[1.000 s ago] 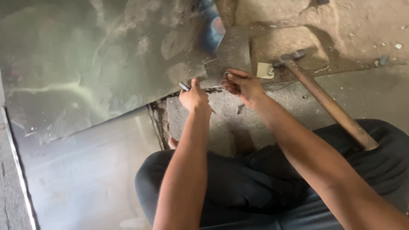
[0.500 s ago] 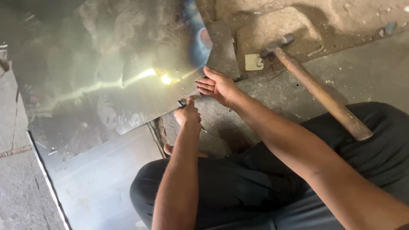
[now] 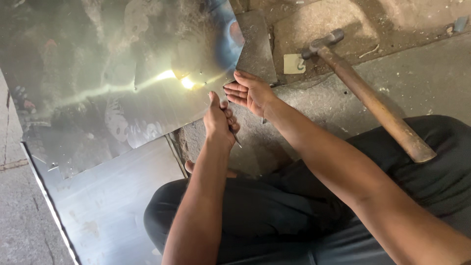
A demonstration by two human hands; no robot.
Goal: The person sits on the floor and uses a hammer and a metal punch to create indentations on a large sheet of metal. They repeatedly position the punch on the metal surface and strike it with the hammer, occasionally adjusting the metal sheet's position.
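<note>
Here left hand (image 3: 219, 122) grips a thin tool (image 3: 236, 140); right hand (image 3: 251, 92) spread on metal sheet (image 3: 122, 83)

Concrete floor (image 3: 431, 73) bears metal sheets (image 3: 113, 88) and hammer (image 3: 373, 103).

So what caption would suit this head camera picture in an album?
Left hand grips a thin metal tool, right hand steadies a shiny metal sheet, wooden-handled hammer alongside.

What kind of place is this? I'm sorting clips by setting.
Probably a small metalworking shop, worked at floor level: a large shiny sheet of metal lies on the rough concrete floor, a wooden-handled hammer beside it, and the left hand grips a thin metal tool.
</note>
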